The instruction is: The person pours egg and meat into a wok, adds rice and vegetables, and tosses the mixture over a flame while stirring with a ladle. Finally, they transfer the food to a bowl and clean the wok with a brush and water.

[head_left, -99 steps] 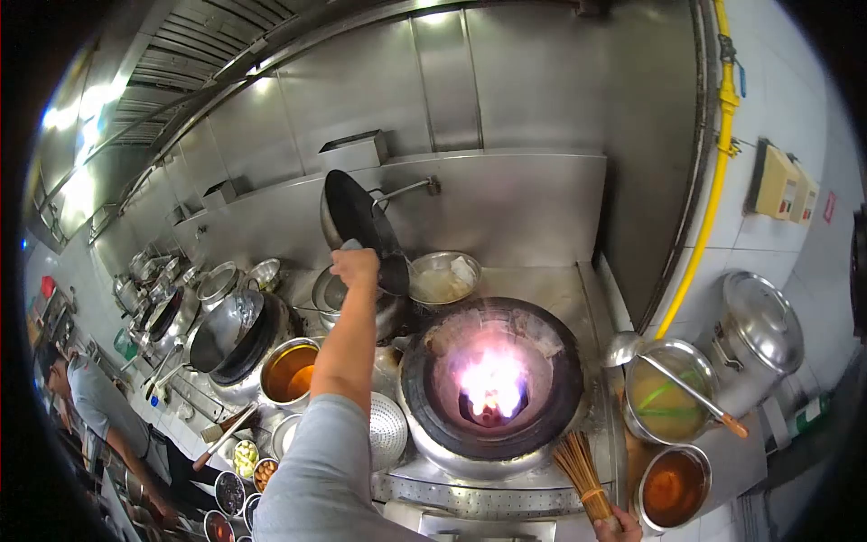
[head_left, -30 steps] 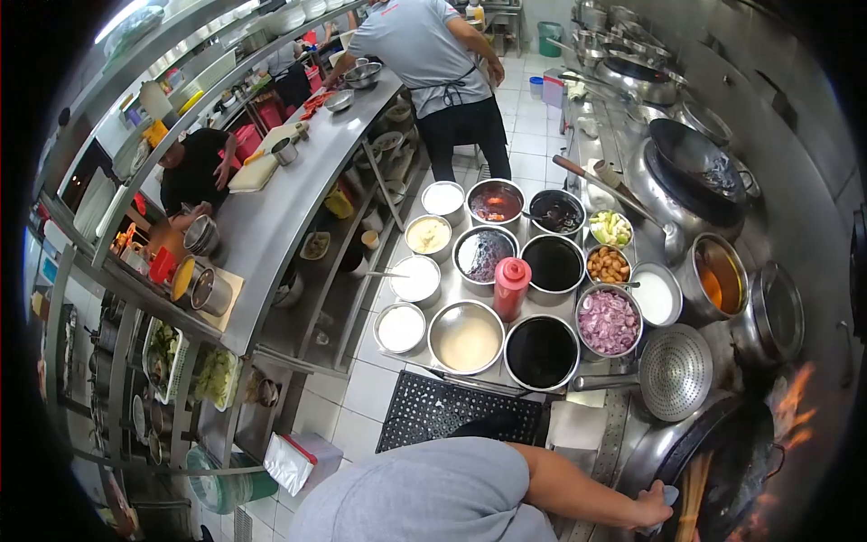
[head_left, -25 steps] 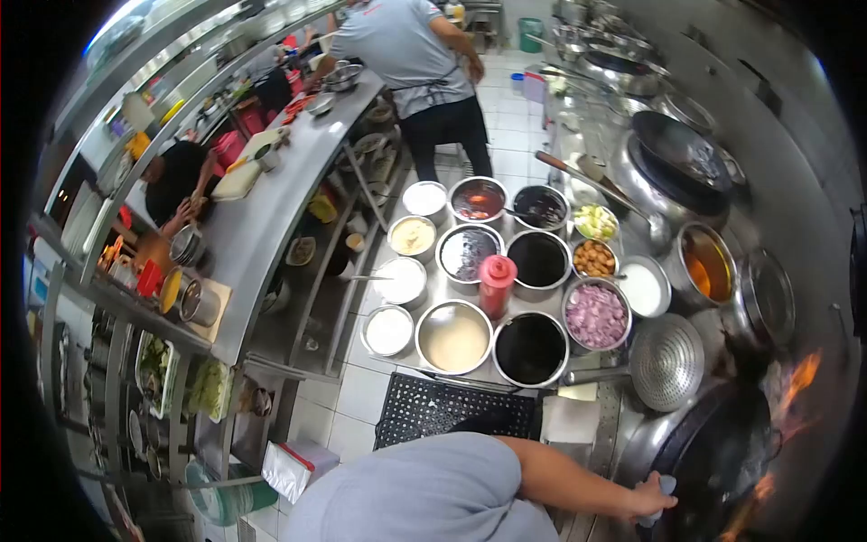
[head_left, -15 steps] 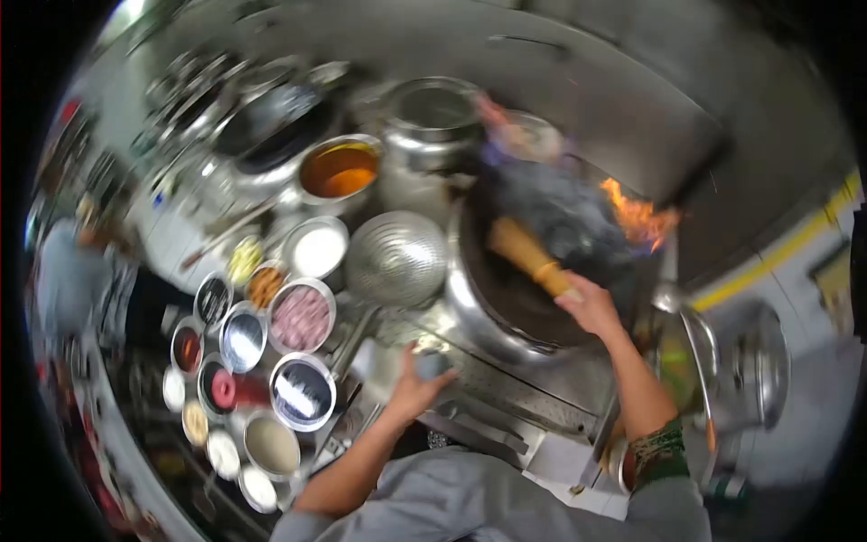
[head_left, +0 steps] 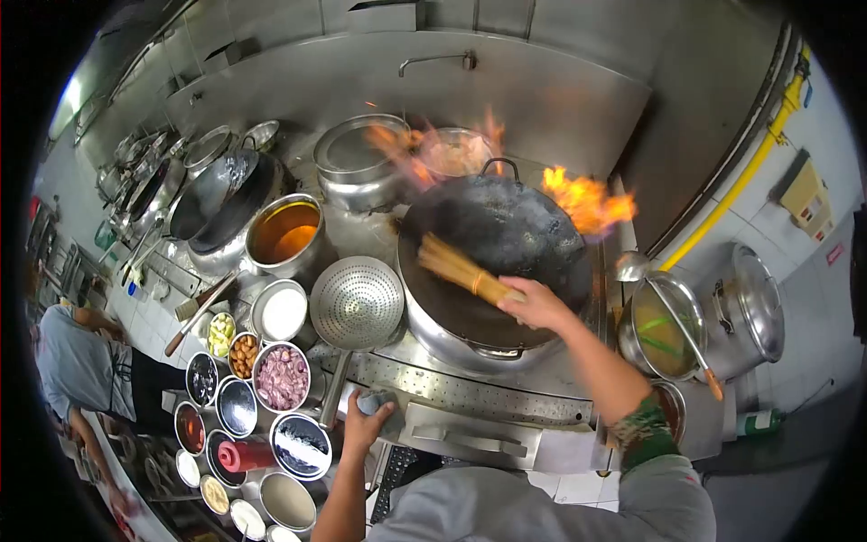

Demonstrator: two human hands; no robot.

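My right hand (head_left: 539, 305) is closed around the bound end of a bamboo wok brush (head_left: 456, 269). The splayed bristles reach over the inside of a large dark wok (head_left: 528, 230), which sits on a burner with flames (head_left: 591, 200) leaping behind its right rim. At the front edge of the stove, my left hand (head_left: 361, 425) grips a bunched grey cloth (head_left: 386, 406), close to the handle of a round perforated strainer (head_left: 358, 303).
Bowls of ingredients, including chopped pink meat (head_left: 282, 378), and a red squeeze bottle (head_left: 244, 456) crowd the left. An orange-liquid pot (head_left: 285, 237) stands behind them. On the right, a ladle (head_left: 673, 312) lies across a pot (head_left: 637, 348). Another person (head_left: 90, 361) stands far left.
The view has tilted up, showing more back wall. The brush has swung to lie flatter, its bristles pointing further left. Dark haze over the wok has thinned. The left hand still grips the cloth.
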